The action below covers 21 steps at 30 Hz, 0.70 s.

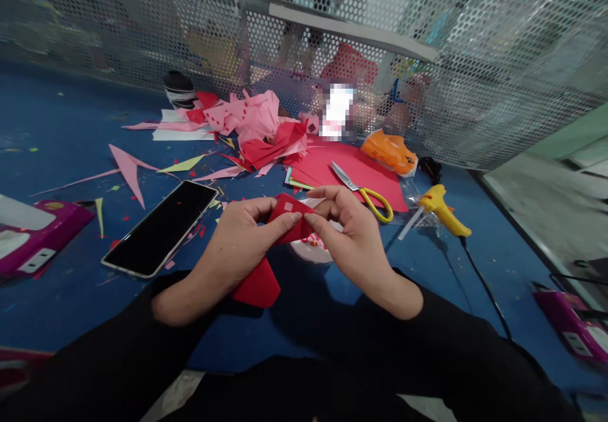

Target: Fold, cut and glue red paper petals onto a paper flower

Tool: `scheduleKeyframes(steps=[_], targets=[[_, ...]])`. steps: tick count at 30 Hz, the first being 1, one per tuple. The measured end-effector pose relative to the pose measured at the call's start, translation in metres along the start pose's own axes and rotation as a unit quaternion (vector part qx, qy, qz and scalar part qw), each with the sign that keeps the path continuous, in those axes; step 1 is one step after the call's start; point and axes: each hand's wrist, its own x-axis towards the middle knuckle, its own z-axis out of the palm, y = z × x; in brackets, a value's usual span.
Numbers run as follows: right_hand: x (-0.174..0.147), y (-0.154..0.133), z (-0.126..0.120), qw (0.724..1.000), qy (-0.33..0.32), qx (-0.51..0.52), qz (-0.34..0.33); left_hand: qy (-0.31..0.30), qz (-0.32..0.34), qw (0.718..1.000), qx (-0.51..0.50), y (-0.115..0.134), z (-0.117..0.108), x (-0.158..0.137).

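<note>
Holds folded red paper (294, 232) pinched between thumb and fingers of left hand (240, 229) and right hand (349, 229), near a round white dish (317, 257), probably light and easily creased, so best gripped gently along folded edges.

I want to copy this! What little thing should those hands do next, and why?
Perhaps gently press the red paper piece flatter: the left hand and right hand both pinch it, thumbs close together, and it seems bent. The yellow-handled scissors and yellow glue gun lie aside, so neither hand is cutting or gluing.
</note>
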Motion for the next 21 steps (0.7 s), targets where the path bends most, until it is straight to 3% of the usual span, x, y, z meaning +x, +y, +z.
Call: scheduleKeyframes(steps=[5,21], targets=[[0.0019,0.0009,-0.0008,0.999,0.008,0.042,0.014,0.002,-0.009,1.0,-0.003,0.0009,0.0006,0.0002],[0.0008,0.0012,0.0007,1.0,0.01,0.024,0.012,-0.004,0.001,1.0,0.018,-0.0036,0.0002,0.001]])
